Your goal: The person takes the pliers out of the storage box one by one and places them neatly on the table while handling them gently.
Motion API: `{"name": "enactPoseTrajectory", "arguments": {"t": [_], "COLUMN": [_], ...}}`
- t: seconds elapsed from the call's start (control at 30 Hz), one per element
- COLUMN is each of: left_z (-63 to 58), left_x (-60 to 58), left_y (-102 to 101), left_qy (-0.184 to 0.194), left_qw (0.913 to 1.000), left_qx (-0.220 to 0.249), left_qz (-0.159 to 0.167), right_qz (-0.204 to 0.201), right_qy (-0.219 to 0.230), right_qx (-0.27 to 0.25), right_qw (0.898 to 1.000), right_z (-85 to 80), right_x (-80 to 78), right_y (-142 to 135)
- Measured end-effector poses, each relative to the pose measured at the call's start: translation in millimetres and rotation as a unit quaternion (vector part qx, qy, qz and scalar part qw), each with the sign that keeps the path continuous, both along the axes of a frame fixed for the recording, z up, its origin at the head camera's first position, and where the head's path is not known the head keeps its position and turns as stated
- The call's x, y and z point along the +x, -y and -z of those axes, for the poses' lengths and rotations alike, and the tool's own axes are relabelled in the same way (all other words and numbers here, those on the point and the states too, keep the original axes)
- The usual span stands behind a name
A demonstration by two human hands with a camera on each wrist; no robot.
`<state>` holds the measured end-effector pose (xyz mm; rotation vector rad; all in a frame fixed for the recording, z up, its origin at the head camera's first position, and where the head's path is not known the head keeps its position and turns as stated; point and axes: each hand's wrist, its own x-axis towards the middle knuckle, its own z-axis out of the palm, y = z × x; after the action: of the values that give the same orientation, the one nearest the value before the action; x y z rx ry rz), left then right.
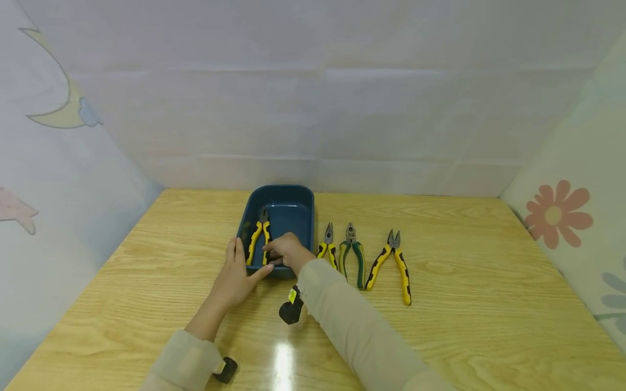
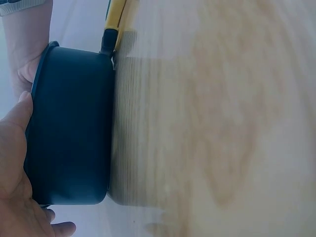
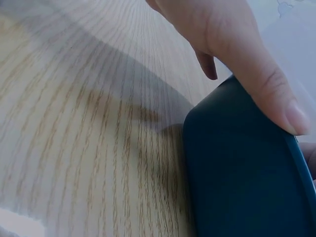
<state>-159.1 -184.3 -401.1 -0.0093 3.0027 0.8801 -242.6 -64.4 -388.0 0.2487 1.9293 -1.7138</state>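
Observation:
A dark blue rectangular tray (image 1: 303, 217) sits on the wooden table. Inside, along its left side, lies a pair of yellow-and-black pliers (image 1: 255, 233), jaws pointing to the far end. My right hand (image 1: 290, 252) reaches over the near right corner, its fingers pinching the right handle; part of the grip is hidden. At the near left corner my left hand (image 1: 237, 279) holds the tray, thumb along the front rim and fingers against the left wall. The left wrist view shows the tray's outer wall (image 2: 71, 128) beside the left thumb (image 2: 20, 111); that thumb (image 3: 276, 94) presses the rim in the right wrist view.
Right of the tray lie yellow-and-black long-nose pliers (image 1: 329, 233), partly behind the right sleeve, then green-handled pliers (image 1: 361, 263) and wide-spread yellow-and-black pliers (image 1: 405, 277). White cloth (image 1: 391, 125) walls the table's back and sides.

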Motion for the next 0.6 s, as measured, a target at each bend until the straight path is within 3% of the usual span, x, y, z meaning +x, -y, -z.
{"name": "enactPoseTrajectory", "arguments": {"t": [0.6], "left_z": [-1.2], "left_x": [0.7], "left_y": [-0.9], "left_qy": [0.001], "left_qw": [1.0], "left_qx": [0.006], "left_qz": [0.0], "right_qz": [-0.08], "right_qy": [0.0], "right_qx": [0.06], "right_qw": [0.995], "right_z": [-0.2], "right_x": [-2.9], "right_y": [1.9]}}
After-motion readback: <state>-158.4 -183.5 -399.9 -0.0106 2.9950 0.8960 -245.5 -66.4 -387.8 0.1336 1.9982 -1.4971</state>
